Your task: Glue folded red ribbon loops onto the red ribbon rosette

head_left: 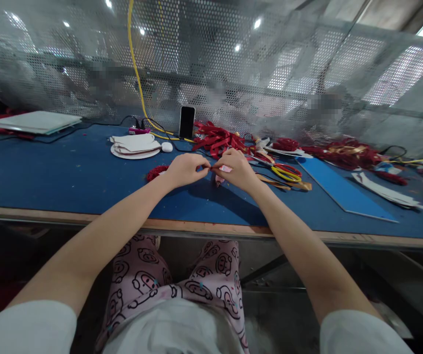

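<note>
Over the blue table top (86, 179), my left hand (187, 169) is closed in a pinch. My right hand (235, 169) pinches too, and the fingertips of both hands meet. What they hold between them, if anything, is too small to make out. A small pink-and-white piece (225, 168) shows at the right hand's fingers. Just below it is a small pinkish object with a dark tip (219, 181), whose kind I cannot tell. Beside my left wrist lies a red fuzzy bundle (155, 173), partly covered by the arm.
Yellow-and-red-handled scissors (286, 173) lie right of my right hand, near gold ribbon (302, 186). Red ribbons (219, 139) are heaped behind the hands. A phone (187, 123) stands against the perforated metal screen (204, 59). White cut pieces (135, 145) lie left, a blue board (344, 191) right.
</note>
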### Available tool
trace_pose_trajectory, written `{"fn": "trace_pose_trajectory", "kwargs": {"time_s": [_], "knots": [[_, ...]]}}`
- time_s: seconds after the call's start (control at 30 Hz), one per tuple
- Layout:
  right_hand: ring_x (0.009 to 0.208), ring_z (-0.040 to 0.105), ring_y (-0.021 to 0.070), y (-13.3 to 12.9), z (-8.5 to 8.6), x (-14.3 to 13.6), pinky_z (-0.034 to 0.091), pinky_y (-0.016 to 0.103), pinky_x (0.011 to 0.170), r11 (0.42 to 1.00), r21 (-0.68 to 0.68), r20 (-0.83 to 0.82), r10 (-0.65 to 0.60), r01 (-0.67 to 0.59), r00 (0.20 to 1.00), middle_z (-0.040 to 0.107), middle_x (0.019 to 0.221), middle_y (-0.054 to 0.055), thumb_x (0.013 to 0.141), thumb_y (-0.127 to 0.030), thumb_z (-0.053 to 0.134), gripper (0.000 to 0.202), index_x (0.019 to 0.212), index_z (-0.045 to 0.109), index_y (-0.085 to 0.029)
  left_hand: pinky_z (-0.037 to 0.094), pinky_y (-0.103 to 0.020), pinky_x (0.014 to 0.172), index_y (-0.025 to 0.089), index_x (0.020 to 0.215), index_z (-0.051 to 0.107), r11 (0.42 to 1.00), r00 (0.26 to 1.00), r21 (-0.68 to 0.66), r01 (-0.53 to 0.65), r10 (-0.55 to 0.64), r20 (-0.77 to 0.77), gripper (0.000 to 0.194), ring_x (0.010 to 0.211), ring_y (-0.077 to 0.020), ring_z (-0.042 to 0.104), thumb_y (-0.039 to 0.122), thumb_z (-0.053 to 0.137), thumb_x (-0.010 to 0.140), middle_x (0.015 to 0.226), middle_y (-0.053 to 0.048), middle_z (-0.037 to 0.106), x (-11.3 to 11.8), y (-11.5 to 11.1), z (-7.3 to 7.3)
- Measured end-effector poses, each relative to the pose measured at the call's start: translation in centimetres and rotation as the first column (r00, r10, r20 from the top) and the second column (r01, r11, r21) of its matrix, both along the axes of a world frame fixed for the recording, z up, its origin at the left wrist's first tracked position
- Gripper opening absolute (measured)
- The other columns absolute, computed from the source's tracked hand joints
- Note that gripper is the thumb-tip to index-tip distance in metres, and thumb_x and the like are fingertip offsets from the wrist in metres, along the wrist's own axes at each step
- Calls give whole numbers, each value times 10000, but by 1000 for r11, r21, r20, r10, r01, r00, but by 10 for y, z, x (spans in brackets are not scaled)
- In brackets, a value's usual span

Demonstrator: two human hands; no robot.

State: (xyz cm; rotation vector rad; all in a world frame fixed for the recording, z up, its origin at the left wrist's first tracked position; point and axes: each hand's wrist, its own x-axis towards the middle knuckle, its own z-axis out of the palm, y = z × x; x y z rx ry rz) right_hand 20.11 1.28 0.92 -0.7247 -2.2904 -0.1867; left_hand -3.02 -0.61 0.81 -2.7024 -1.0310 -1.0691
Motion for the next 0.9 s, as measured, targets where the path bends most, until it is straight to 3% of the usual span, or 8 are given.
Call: {"fn": "trace_pose_trajectory", "kwargs": {"time_s": [0.3, 0.5, 0.73, 0.9], "knots": [[918, 582, 237, -1, 1, -2, 413, 415, 844, 1000, -14, -12, -3, 2, 1000, 717, 805, 42, 919, -385, 718, 142, 873, 819, -297, 475, -275, 736, 209, 940, 798, 999, 999, -8, 37, -37, -12, 214, 838, -197, 695, 213, 594, 876, 919, -69, 782, -2, 1, 1], [901, 578, 245, -2, 4, -2, 433, 421, 841, 999, -19, -63, 25, -26, 998, 735, 789, 45, 927, -420, 699, 191, 863, 802, -273, 475, -268, 705, 184, 897, 797, 987, 983, -135, 89, -65, 172, 182, 714, -160, 662, 254, 634, 856, 835, -53, 782, 0, 2, 3], [903, 585, 244, -5, 7, -2, 453, 434, 880, 996, -28, -71, 77, -79, 994, 747, 827, 46, 950, -424, 660, 216, 864, 780, -266, 465, -264, 635, 151, 935, 792, 873, 931, -413, 259, -112, 349, 264, 658, -141, 613, 363, 654, 860, 795, -60, 761, -1, 0, 6], [867, 592, 234, -4, 6, -3, 476, 428, 860, 989, -9, -87, 144, -146, 986, 750, 826, 49, 961, -432, 646, 232, 887, 791, -268, 443, -255, 603, 154, 874, 756, 847, 936, -453, 276, -129, 328, 244, 621, -128, 583, 369, 642, 863, 742, -40, 718, -2, -1, 8]]}}
